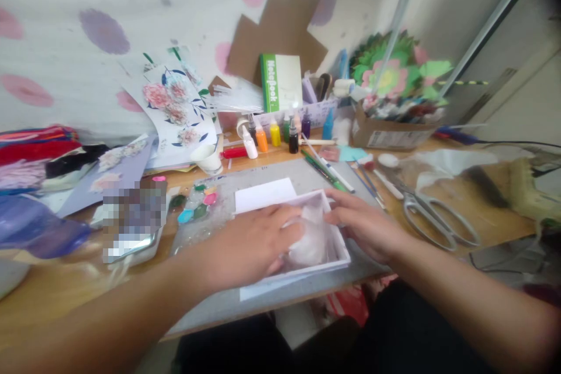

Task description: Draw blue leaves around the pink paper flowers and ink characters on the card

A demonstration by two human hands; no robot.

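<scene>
A shallow white box [345, 257] sits at the front of a grey mat, with a rounded, whitish translucent bundle [309, 245] inside; blur hides what the bundle is. My left hand [249, 239] reaches over the box's left side, its fingers curved onto the bundle. At the box's right wall is my right hand [366, 222], thumb and fingers closed about the upper right edge. A white rectangular piece [265, 194], perhaps the lid, lies just behind the box. More white paper [263, 287] shows under its front edge.
Left of the box are paint blobs [193, 214] and a phone [135, 222]. Behind stand paint bottles [274, 133], a paper cup [207, 159] and a notebook [283, 83]. Brushes [328, 170] and large scissors [432, 216] lie to the right, near a cardboard box [390, 133].
</scene>
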